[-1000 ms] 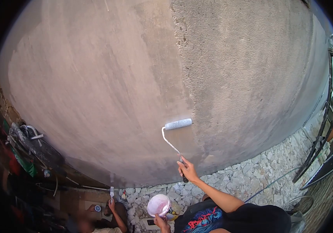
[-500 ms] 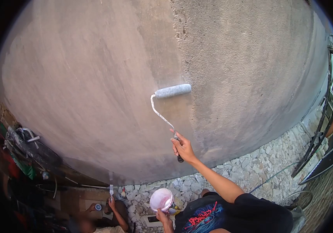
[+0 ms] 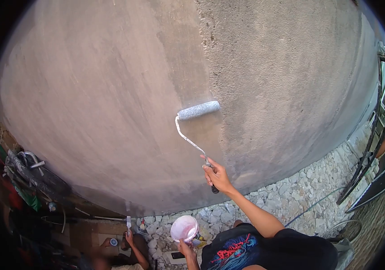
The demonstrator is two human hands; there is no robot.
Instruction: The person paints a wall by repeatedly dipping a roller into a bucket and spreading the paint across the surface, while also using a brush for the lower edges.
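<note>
My right hand (image 3: 218,177) is wrapped round the black handle of a paint roller (image 3: 198,110). Its bluish-white sleeve lies against the grey wall (image 3: 111,90), at the border between a smooth darker strip and rougher plaster. The bent frame is spattered with white. Low in the view, my left hand (image 3: 186,249) grips a round white tub (image 3: 184,228) by its near side, the pale inside of the tub showing.
At lower left another person (image 3: 131,258) holds a paintbrush (image 3: 129,222) and a small cup (image 3: 113,241). White rubble (image 3: 291,193) covers the ground along the wall. A dark metal frame (image 3: 372,135) stands at right, pipes (image 3: 33,162) at left.
The roller has moved slightly down the wall, with my right hand shifting down and to the right. The tub has moved a little left and up.
</note>
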